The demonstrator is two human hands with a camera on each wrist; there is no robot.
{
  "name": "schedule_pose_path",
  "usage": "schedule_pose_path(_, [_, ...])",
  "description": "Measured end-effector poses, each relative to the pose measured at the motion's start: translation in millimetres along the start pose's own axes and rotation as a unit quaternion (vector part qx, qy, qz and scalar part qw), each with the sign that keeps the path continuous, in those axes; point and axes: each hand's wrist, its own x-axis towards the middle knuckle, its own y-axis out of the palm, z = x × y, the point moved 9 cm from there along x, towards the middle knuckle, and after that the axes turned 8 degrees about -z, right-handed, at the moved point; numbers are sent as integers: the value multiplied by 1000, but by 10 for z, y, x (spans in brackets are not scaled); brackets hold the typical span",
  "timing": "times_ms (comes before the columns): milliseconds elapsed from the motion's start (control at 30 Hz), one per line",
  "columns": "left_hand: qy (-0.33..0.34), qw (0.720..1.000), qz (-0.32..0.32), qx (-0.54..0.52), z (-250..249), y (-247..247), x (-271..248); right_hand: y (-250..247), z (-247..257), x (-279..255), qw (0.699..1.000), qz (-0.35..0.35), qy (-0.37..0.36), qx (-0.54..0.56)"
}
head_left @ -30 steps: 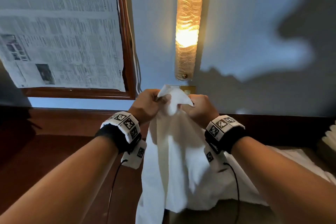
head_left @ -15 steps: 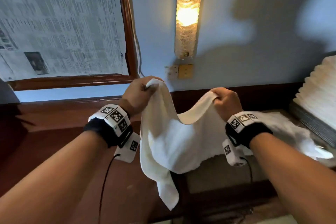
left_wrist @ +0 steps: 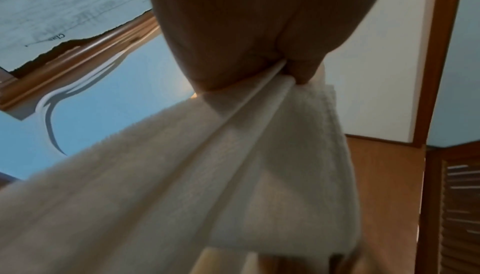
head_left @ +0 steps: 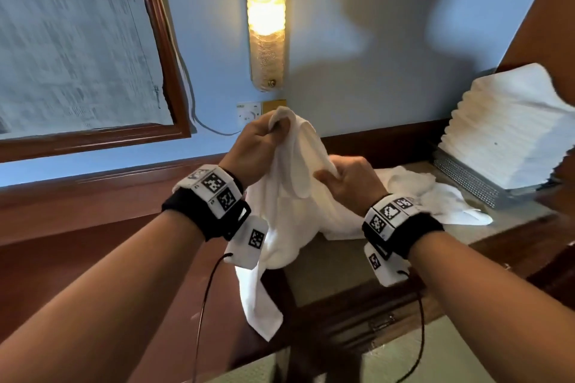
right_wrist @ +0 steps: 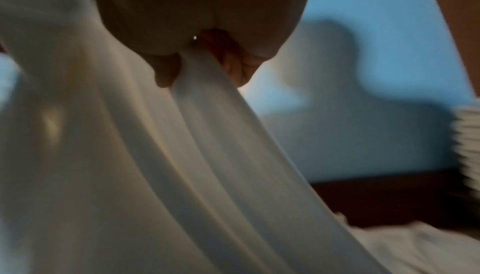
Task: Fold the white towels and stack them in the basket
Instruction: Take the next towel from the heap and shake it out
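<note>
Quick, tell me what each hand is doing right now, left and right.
Left hand: closed, gripping the upper edge of the white towel.
Right hand: closed, pinching the same towel lower down.

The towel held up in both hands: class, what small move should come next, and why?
Probably draw the hands apart to stretch the top edge flat. The left hand and right hand each grip the white towel, but it hangs bunched between them, one tail dangling below the desk edge, so it is not yet ready to fold.

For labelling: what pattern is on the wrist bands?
Black-and-white square marker codes on the wrist bands, clearest in the head view.
</note>
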Motion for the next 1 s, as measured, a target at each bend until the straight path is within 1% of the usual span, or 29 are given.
schedule_pose_path(33, [-18, 1000, -8, -18, -2, -19, 15, 36, -286, -77, 998, 10, 47, -28])
schedule_pose_path(67, [-35, 999, -10, -34, -4, -35, 25, 56, -606, -163, 993, 24, 108, -47])
schedule_pose_path(100, [-50, 998, -6, -44, 2, -40, 29, 64, -912, -247, 984, 36, 166, -49])
schedule_pose_path(133, [-64, 997, -2, -44, 21, -38, 27, 56, -1158, -306, 977, 39, 208, -39])
schedule_pose_path(167, [-75, 996, 3, -38, 43, -22, 15, 26, -1336, -306, 974, 24, 226, -20])
schedule_pose_path(200, [-86, 996, 7, -30, 80, 7, 5, -33, -1400, -251, 974, 0, 226, 1])
schedule_pose_path(233, [-97, 995, 11, -22, 120, 49, -1, -93, -1367, -151, 977, -23, 211, 29])
schedule_pose_path(300, [-109, 994, 10, -5, 175, 150, 8, -190, -1071, 131, 982, -44, 161, 84])
schedule_pose_path(367, [-92, 996, -4, 2, 169, 270, 54, -275, -606, 420, 984, -31, 87, 154])
schedule_pose_path(433, [-82, 996, -18, -17, 133, 420, 101, -381, -206, 644, 984, -16, 6, 179])
schedule_pose_path(467, [-87, 996, -15, -33, 132, 506, 125, -435, -96, 728, 984, -14, -19, 176])
schedule_pose_path(533, [-96, 994, -10, -49, 120, 652, 176, -582, -49, 857, 987, -28, -42, 150])
schedule_pose_path(567, [-89, 995, -16, -37, 99, 686, 210, -642, -83, 896, 988, -37, -47, 139])
schedule_pose_path(633, [-50, 998, -36, 23, 40, 680, 292, -708, -132, 864, 988, -39, -64, 138])
schedule_pose_path(700, [-19, 997, -51, 45, -28, 667, 317, -670, -145, 709, 983, -31, -101, 150])
schedule_pose_path(767, [-19, 997, -71, 32, -39, 629, 297, -521, -239, 514, 984, -34, -129, 115])
schedule_pose_path(800, [-27, 996, -83, 30, -31, 596, 280, -404, -378, 435, 988, -38, -127, 83])
schedule_pose_path(833, [-36, 994, -94, 28, -20, 551, 257, -274, -589, 369, 992, -38, -106, 52])
schedule_pose_path(867, [-47, 993, -108, 25, 7, 482, 237, -133, -860, 316, 997, -21, -69, 23])
schedule_pose_path(933, [-66, 989, -133, 10, 53, 349, 185, 101, -1452, 198, 998, 42, 41, -19])
schedule_pose_path(967, [-73, 988, -137, 7, 76, 299, 148, 143, -1713, 146, 993, 58, 100, -14])
schedule_pose_path(1000, [-79, 987, -139, 14, 95, 265, 97, 130, -1890, 112, 987, 54, 150, 13])
